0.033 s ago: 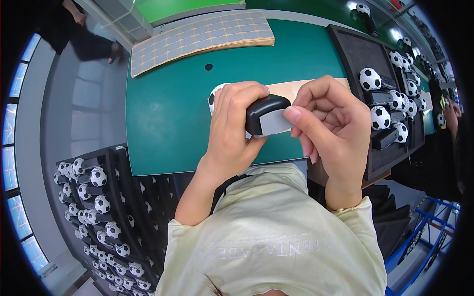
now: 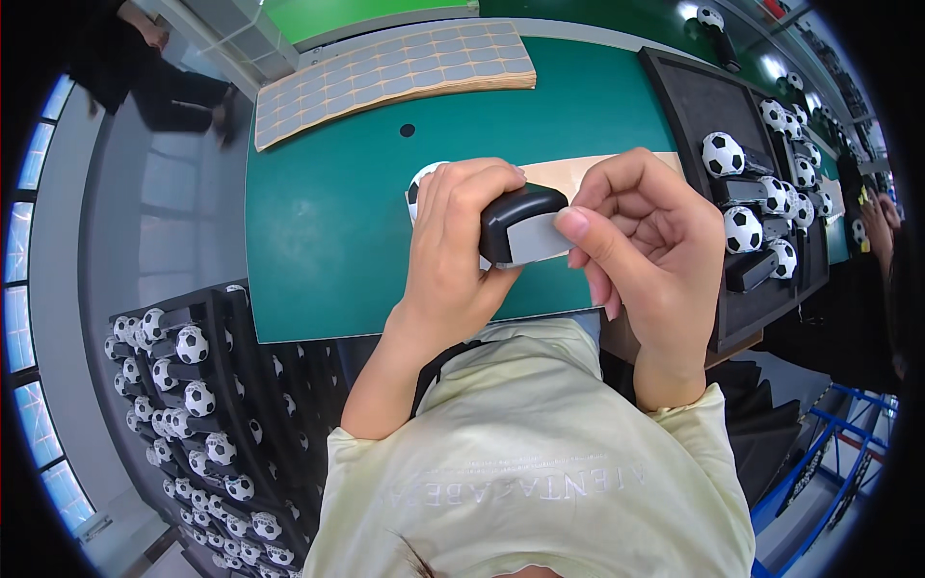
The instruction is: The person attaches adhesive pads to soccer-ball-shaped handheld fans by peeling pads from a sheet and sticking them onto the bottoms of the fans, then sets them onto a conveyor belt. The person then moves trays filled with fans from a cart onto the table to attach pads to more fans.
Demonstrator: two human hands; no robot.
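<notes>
My left hand (image 2: 453,250) is wrapped around a small object with a black handle (image 2: 515,204) and a football-patterned ball end (image 2: 416,188), held above the green table (image 2: 328,222). A grey label (image 2: 535,241) lies on the black handle's side. My right hand (image 2: 646,241) has its thumb tip pressed on that label, with the fingers curled behind it. A tan backing sheet (image 2: 568,173) lies on the table under the hands.
A stack of sheets with grey labels (image 2: 385,72) lies at the table's far edge. A black tray (image 2: 694,106) on the right holds several ball-and-handle pieces (image 2: 723,152). Another black tray (image 2: 193,385) with many sits low on the left. Other people stand at top left (image 2: 145,67) and at the right edge (image 2: 877,226).
</notes>
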